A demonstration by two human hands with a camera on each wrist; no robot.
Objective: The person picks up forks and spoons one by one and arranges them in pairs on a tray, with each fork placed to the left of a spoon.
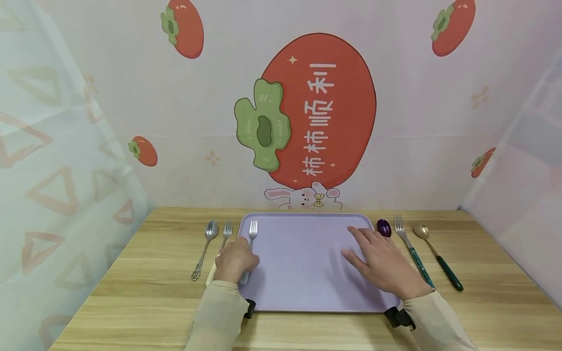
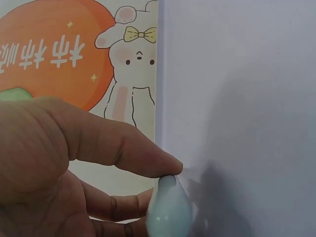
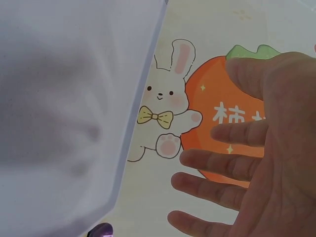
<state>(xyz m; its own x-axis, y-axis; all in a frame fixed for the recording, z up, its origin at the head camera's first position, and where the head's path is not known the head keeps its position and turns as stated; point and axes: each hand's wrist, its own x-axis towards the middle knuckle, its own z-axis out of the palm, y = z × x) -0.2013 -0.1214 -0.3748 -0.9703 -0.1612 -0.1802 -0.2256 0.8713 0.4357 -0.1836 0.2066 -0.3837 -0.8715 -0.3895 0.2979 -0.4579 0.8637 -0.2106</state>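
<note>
the left hand (image 1: 237, 260) pinches a fork (image 1: 253, 228) at the left edge of the tray (image 1: 298, 263); the right hand (image 1: 386, 261) spreads, empty, above its right side. a slack pinch could let the fork twist.

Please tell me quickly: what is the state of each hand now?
Left hand: closed, pinching the pale-blue-handled fork.
Right hand: open, holding nothing, over the right side of the lilac tray.

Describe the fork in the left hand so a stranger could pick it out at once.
Find the lilac tray on the wooden table. At its left side, the left hand pinches a fork. Its pale blue handle sets it apart from the yellow-handled fork just left of it.
</note>
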